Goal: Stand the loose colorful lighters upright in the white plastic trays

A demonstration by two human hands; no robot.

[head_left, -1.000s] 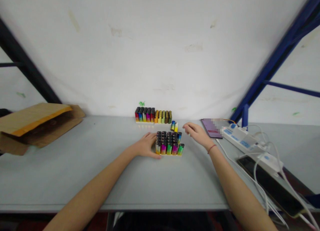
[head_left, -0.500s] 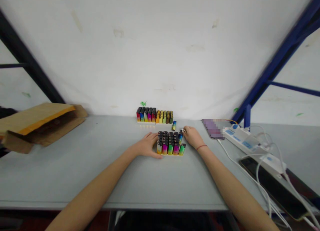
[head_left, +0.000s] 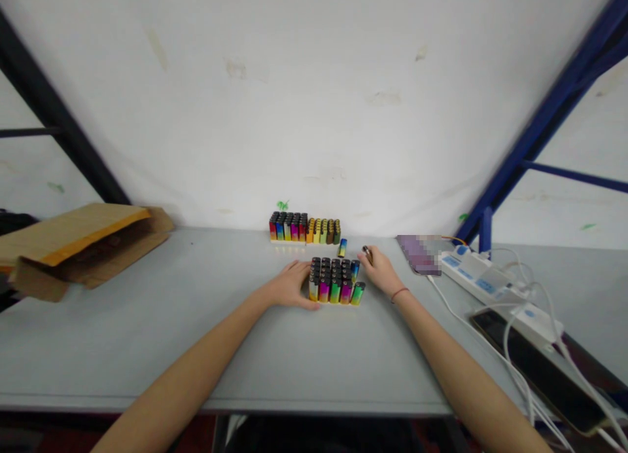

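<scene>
While my left hand (head_left: 289, 286) rests open against the lighter block (head_left: 334, 282), my right hand (head_left: 377, 270) pinches one lighter (head_left: 366, 251) at 2 o'clock; a careless nudge could topple the rows.

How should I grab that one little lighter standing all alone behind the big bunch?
Pinch the lone lighter by its coloured sides, just under the dark cap, coming from above. It stands upright with free table all round, so nothing blocks your fingers.

Even, soft light falls from above; shadows are faint. Wide-angle distortion bends the edges, and the small, distant things look slightly soft.
</scene>
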